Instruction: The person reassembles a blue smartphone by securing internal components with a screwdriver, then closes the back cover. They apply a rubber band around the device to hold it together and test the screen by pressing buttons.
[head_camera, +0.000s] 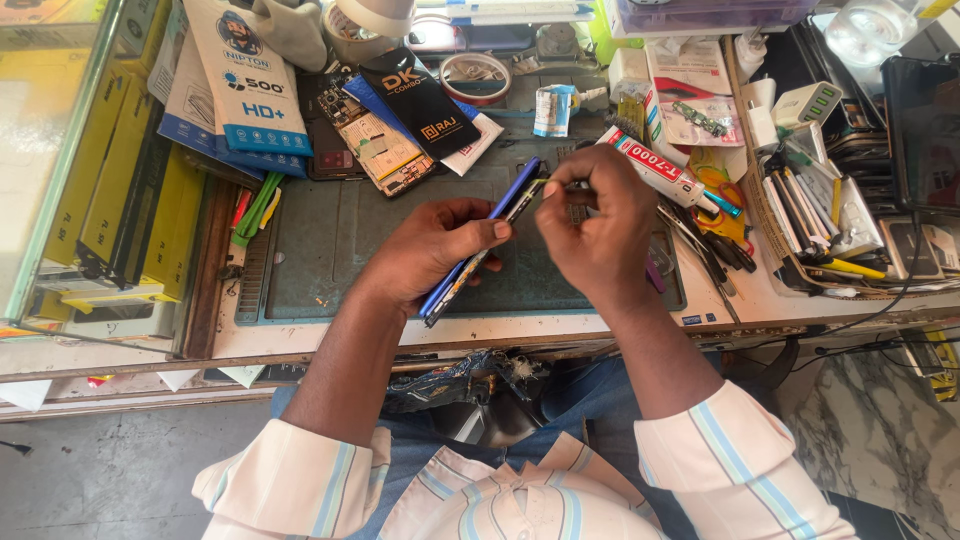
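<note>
Left hand (435, 250) grip clasps blue phone (480, 245) edgewise; right hand (597, 225) grip pinches its top edge

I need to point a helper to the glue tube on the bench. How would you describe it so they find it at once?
Start at the dark green work mat in the middle of the bench. Just past its far right corner, beside the right hand, lies the glue tube: white, slanted, with a red label band and a teal tip, unlike the dark tools around it.

Glue tube (668, 170) – tape roll (476, 78) – yellow boxes (120, 180) left.
</note>
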